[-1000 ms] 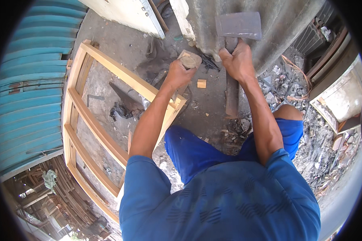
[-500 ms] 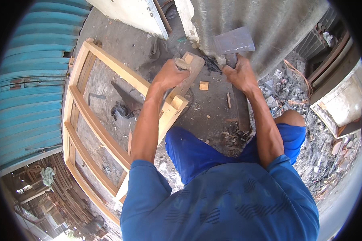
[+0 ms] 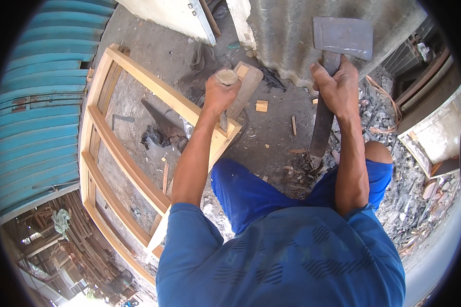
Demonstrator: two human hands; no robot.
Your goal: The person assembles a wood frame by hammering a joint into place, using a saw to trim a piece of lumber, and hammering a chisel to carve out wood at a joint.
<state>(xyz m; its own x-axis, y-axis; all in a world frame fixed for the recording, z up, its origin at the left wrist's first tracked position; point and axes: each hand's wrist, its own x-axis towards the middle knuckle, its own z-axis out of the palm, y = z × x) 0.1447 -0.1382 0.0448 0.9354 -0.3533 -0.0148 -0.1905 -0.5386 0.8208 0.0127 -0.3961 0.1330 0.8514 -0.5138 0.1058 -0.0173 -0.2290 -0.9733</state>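
Timber frame [image 3: 159, 86] lying left; chisel [image 3: 227, 77] standing at its right corner; hafted tool [image 3: 343, 39] hanging upper right before corrugated sheet [image 3: 287, 38]; offcut [image 3: 262, 106] lying between both.

Shirt [image 3: 292, 291], blue, short-sleeved — a row of lettering [image 3: 294, 251] across the front, tone-on-tone, low in contrast, blurred and partly lost in the folds; no word securely legible. Accompanying marks: dark striped patches [image 3: 269, 274], diagonal lines within shaped outlines, set around and below the letters — same garment.
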